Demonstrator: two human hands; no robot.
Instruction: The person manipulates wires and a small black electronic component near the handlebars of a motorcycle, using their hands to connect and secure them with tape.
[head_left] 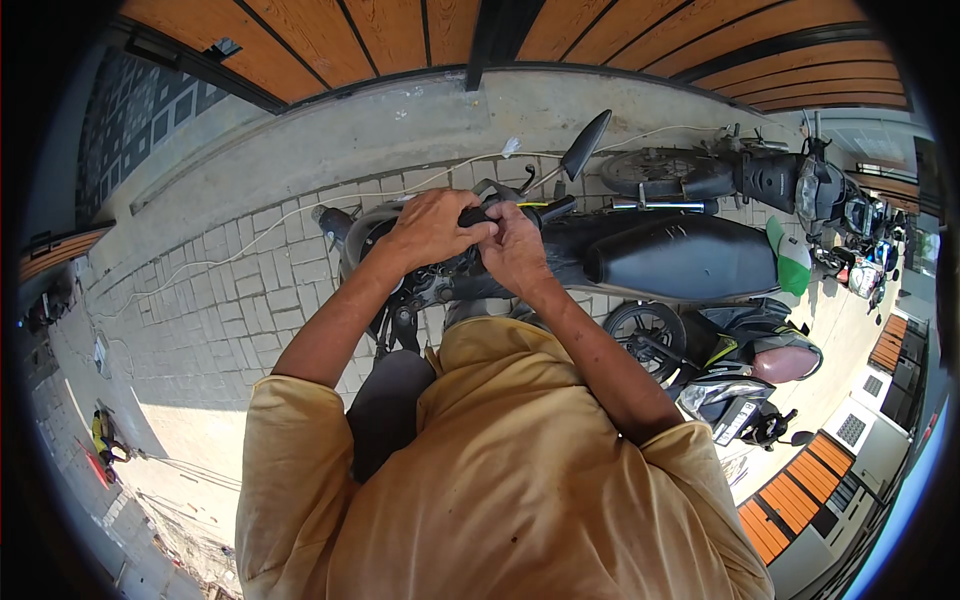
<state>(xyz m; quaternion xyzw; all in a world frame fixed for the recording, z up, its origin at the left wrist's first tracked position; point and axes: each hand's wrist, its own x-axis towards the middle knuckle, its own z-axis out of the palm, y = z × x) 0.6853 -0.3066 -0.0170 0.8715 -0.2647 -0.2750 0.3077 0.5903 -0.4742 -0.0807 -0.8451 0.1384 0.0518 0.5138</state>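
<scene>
Both my hands meet over the front of a black motorcycle, by its handlebar and forks. My left hand (pixel 432 230) is closed, thumb and fingertips on a small black part (pixel 476 216) whose kind I cannot make out. From the other side, my right hand (pixel 516 246) pinches at the same part, fingers bent and touching the left thumb. Just beyond the right hand are a lever and a black mirror (pixel 585 146) on its stalk. The long black seat (pixel 680 256) stretches to the right. My fingers hide much of what they grip.
A green and white cap (pixel 791 258) rests at the seat's far end. More motorcycles (pixel 770 178) stand behind and to the right. A pale cable (pixel 300 212) runs across the paving blocks. Wood-slatted gates (pixel 640 30) line the far side. Another person (pixel 104 436) is far off left.
</scene>
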